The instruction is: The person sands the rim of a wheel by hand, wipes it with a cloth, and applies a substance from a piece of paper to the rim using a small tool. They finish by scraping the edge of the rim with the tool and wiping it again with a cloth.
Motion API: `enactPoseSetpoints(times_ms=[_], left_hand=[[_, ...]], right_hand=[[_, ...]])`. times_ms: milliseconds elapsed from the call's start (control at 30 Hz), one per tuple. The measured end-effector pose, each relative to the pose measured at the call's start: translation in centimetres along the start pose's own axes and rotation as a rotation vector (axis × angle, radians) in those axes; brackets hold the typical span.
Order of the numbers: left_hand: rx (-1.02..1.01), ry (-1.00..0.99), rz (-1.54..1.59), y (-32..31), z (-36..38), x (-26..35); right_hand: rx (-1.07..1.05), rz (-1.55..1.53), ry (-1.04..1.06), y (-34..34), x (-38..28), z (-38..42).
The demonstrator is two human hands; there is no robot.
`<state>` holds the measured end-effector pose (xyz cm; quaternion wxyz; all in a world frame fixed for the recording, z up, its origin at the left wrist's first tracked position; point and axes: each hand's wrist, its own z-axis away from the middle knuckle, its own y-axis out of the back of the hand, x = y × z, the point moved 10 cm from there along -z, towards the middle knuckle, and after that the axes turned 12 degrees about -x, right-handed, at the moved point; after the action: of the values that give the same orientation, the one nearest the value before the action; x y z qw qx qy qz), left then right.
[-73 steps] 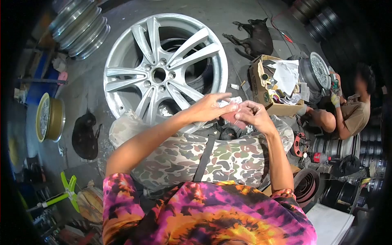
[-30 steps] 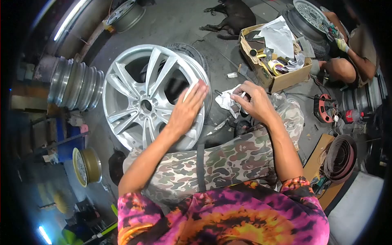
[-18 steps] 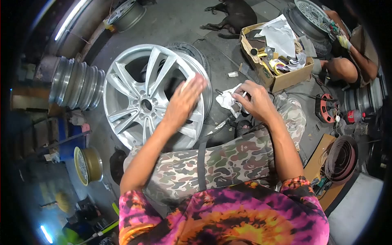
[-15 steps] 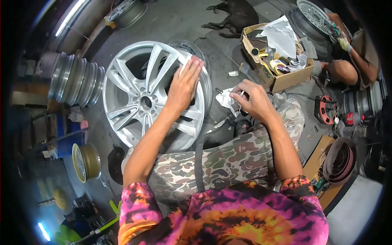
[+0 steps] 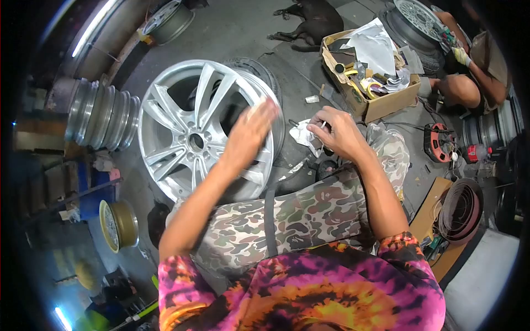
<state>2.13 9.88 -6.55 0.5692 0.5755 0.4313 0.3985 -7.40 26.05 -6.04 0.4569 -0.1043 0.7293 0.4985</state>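
Observation:
A silver alloy wheel rim [image 5: 196,118] lies face up on a tire [image 5: 251,66] in front of my knees. My left hand [image 5: 251,132] lies flat on the right side of its outer lip, fingers stretched out and smeared by motion. A pale edge shows by those fingers; what it is cannot be made out. To the right of the wheel, my right hand [image 5: 339,132] has its fingers curled and pinches a crumpled white sheet [image 5: 301,134], paper or cloth. That hand is apart from the wheel, above my camouflage-trousered leg [image 5: 314,215].
A cardboard box [image 5: 392,105] of papers and tape rolls stands at the upper right. Beyond it a person's gloved hand [image 5: 461,55] works at another wheel [image 5: 422,19]. A dog [image 5: 314,25] lies at the top. Stacked rims [image 5: 102,113] and a gold rim [image 5: 118,226] are left; a red reel [image 5: 439,142] is right.
My left hand has slid slightly down along the wheel's lip and is now blurred. My right hand keeps its hold on the white sheet. The whole view has shifted a little.

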Motion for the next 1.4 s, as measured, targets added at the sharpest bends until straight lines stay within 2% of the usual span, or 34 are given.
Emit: enactPoseSetpoints(times_ms=[67,200,233,367,433,500,567,600,700,767,833,900,933,1033,1067,1167,1200,1300,1400], left_hand=[[-0.056,0.147,-0.120,1.8,-3.4,-2.4],[-0.129,0.044,-0.335,0.4,-0.5,2.8],[-0.141,0.040,-0.333,0.6,-0.7,2.6],[-0.503,0.242,-0.408,0.6,-6.4,-3.2],[-0.348,0.092,-0.548,0.5,-3.8,0.1],[-0.219,-0.034,-0.426,0.5,-0.3,2.1],[-0.185,-0.103,-0.348,0.9,-0.4,0.5],[-0.164,-0.044,-0.217,1.7,-1.7,-0.5],[0.055,0.038,-0.132,1.7,-2.1,-1.6],[0.048,-0.035,-0.117,0.1,0.2,0.6],[-0.001,-0.038,-0.086,-0.8,0.9,-0.2],[0.122,-0.035,-0.008,1.1,-1.1,-2.2],[0.164,0.043,0.006,1.6,-2.3,-3.3],[0.262,0.060,0.126,0.5,0.4,-1.0],[0.263,0.058,0.154,0.6,1.3,0.3],[0.231,0.032,0.129,1.4,-0.2,-1.9],[0.266,0.121,0.103,1.9,-1.5,-3.5],[0.283,0.155,0.129,0.6,-0.3,-1.8],[0.244,0.125,0.150,0.9,0.5,-1.0]], right_hand=[[-0.019,-0.011,-0.015,-0.1,-0.2,-0.1],[0.039,0.017,0.019,0.6,0.8,1.1],[0.037,0.007,0.013,0.2,1.1,1.2],[-0.044,0.017,-0.013,0.3,0.8,1.0],[-0.004,0.024,0.039,0.6,1.1,1.2],[0.032,0.004,0.044,0.8,1.1,1.5],[-0.043,-0.013,-0.030,0.1,1.4,1.3],[-0.066,0.000,-0.037,-0.4,1.3,0.9],[-0.068,0.054,0.038,-0.5,-0.1,0.7],[-0.038,0.025,0.067,-0.7,0.5,0.9],[-0.014,0.062,0.073,-1.1,0.7,1.2],[-0.074,0.035,0.022,-1.2,0.2,0.8],[-0.115,0.004,-0.027,-1.3,0.3,0.6],[-0.057,0.051,0.028,-1.3,0.9,0.9],[-0.060,0.100,0.010,-1.3,1.1,0.9],[-0.107,0.110,-0.040,-1.8,1.3,0.7],[-0.131,0.107,-0.049,-1.8,1.0,0.5],[-0.100,0.078,0.038,-2.2,1.8,0.7],[-0.100,0.066,-0.023,-1.6,1.4,0.8]])
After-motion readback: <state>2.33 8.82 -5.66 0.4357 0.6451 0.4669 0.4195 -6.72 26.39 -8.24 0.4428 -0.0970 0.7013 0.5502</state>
